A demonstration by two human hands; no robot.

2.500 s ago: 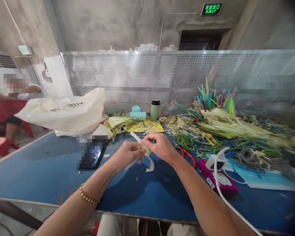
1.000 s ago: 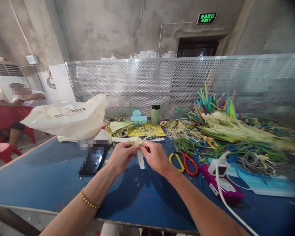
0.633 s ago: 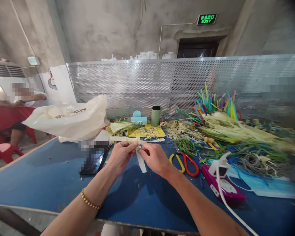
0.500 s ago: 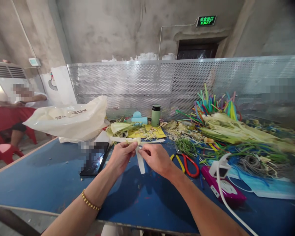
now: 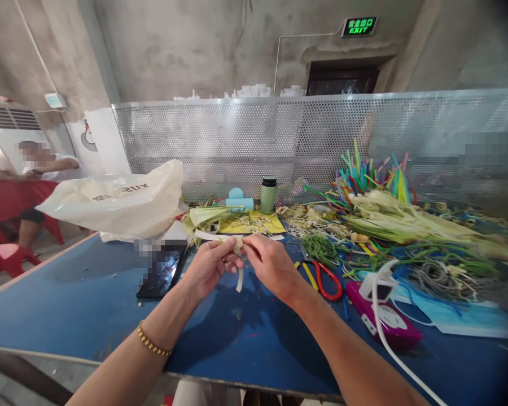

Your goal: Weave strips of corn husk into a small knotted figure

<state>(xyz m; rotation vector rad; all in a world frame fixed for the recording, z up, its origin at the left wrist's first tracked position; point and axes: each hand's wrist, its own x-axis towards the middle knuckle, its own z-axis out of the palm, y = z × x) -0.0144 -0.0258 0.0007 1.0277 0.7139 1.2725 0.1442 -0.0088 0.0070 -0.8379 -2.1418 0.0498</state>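
Blue table (image 5: 68, 304), left hand (image 5: 209, 268), right hand (image 5: 273, 265) pinching pale strip (image 5: 238, 242), hanging end (image 5: 240, 281) narrower

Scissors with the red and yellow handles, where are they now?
In the head view, the scissors lie on the blue table, just right of the right hand, left of the purple power socket.

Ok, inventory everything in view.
Strips: several, whitish, in hands
Table: one, blue, below
Bag: one, cream, left
Device: one, black, left
Bottle: one, green, centre
Sheet: one, yellow, centre
Husks: many, pale, right
Sticks: many, multicoloured, right
Cords: many, green-grey, right
Scissors: one, red-yellow, right
Box: one, magenta, right
Charger: one, white, right
Mask: one, blue, right
Panel: one, silver, behind
Sign: one, green, above
Chairs: several, red, left
Person: one, white-topped, left
Left hand: one, bare, at strips
Right hand: one, bare, at strips
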